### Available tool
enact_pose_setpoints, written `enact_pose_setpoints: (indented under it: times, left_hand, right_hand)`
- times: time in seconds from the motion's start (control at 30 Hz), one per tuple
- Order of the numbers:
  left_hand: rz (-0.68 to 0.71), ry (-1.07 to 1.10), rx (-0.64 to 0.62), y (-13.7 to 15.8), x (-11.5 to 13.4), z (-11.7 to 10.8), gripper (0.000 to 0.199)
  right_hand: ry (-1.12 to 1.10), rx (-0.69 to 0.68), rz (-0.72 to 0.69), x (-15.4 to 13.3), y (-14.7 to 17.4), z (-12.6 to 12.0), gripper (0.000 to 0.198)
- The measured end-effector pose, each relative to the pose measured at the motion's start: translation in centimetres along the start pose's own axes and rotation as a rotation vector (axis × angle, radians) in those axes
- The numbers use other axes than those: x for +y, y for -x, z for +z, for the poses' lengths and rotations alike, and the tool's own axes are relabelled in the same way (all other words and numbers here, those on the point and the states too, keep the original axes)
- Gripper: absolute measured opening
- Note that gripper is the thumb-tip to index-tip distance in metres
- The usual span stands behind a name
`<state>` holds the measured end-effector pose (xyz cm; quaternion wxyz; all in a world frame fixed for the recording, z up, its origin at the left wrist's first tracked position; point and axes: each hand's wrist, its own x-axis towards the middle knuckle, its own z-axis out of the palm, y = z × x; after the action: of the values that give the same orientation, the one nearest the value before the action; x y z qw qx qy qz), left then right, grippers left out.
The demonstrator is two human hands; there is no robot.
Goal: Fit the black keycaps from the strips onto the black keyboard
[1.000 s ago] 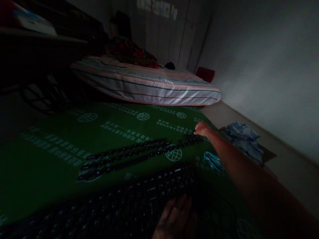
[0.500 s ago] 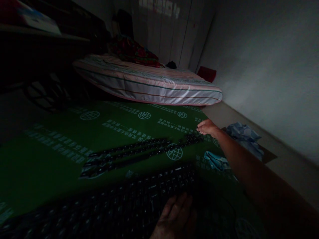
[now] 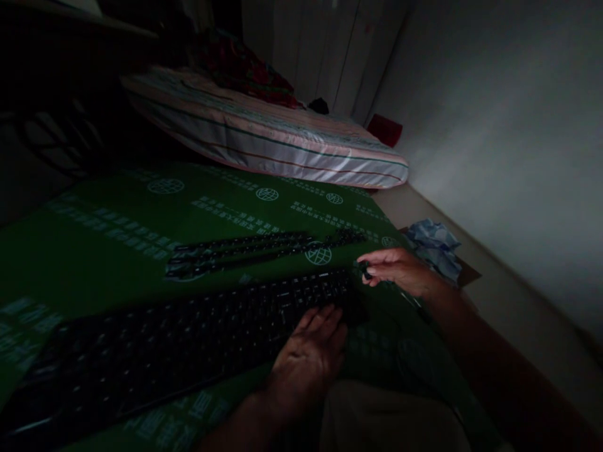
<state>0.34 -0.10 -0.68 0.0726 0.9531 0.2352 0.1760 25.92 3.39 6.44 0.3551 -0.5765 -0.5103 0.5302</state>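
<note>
A black keyboard point(image 3: 188, 333) lies slantwise on a green board with pale printing. My left hand point(image 3: 311, 351) rests on its lower right part, fingers stretched out over the keys and holding nothing. Just beyond the keyboard's right end, my right hand point(image 3: 393, 270) is raised a little, thumb and fingertips closed on a small black keycap point(image 3: 365, 270). Behind the keyboard, several black keycaps point(image 3: 235, 252) lie in long rows, with a looser cluster of keycaps point(image 3: 347, 236) at their right end. The keys under my left palm are hidden.
The green board point(image 3: 108, 220) spreads under everything. A bed with a striped mattress point(image 3: 282, 144) stands behind it. Crumpled blue-white cloth point(image 3: 433, 245) lies on the floor to the right, near a pale wall point(image 3: 509, 125). The room is dim.
My right hand has come back from the keycap cluster toward the keyboard's right end, now with a keycap in its fingers. My left hand stays on the keyboard; the camera view has shifted.
</note>
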Motion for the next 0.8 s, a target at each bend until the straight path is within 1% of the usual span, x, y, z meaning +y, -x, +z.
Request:
enact_pose_setpoints:
  times: [0.07, 0.13, 0.23, 0.33, 0.4, 0.47, 0.57, 0.7, 0.8]
  left_hand:
    - [-0.011, 0.013, -0.001, -0.1, 0.2, -0.1, 0.036]
    - [-0.024, 0.015, 0.011, -0.1, 0.3, -0.1, 0.035]
    - [-0.024, 0.008, 0.02, -0.2, 0.5, -0.2, 0.034]
    - [-0.017, -0.005, -0.014, -0.3, 0.7, -0.4, 0.037]
    - [-0.014, -0.021, -0.061, -0.5, 0.8, -0.6, 0.038]
    - [-0.023, -0.039, -0.112, -0.6, 1.2, -0.9, 0.038]
    - [-0.053, -0.071, -0.166, -0.5, 2.3, -1.2, 0.039]
    - [-0.056, -0.081, -0.132, 0.0, 4.1, -1.5, 0.037]
    - [-0.072, 0.004, -0.074, 0.3, 5.1, -1.6, 0.034]
  right_hand:
    - [-0.016, -0.032, -0.014, 0.4, 1.4, 1.0, 0.044]
    - [-0.035, -0.037, -0.023, 0.8, 2.4, 1.8, 0.045]
    - [-0.017, 0.047, -0.033, 1.4, 3.2, 2.5, 0.046]
    - [0.106, 0.166, -0.014, 2.0, 3.1, 2.8, 0.046]
    - [0.222, 0.215, 0.007, 2.5, 2.9, 3.1, 0.044]
    - [0.302, 0.234, 0.02, 2.9, 2.5, 3.3, 0.04]
    - [0.335, 0.241, 0.025, 3.3, 2.0, 3.6, 0.038]
    - [0.343, 0.261, 0.026, 3.3, 1.5, 3.7, 0.037]
    - [0.348, 0.262, 0.032, 2.9, 1.7, 3.7, 0.036]
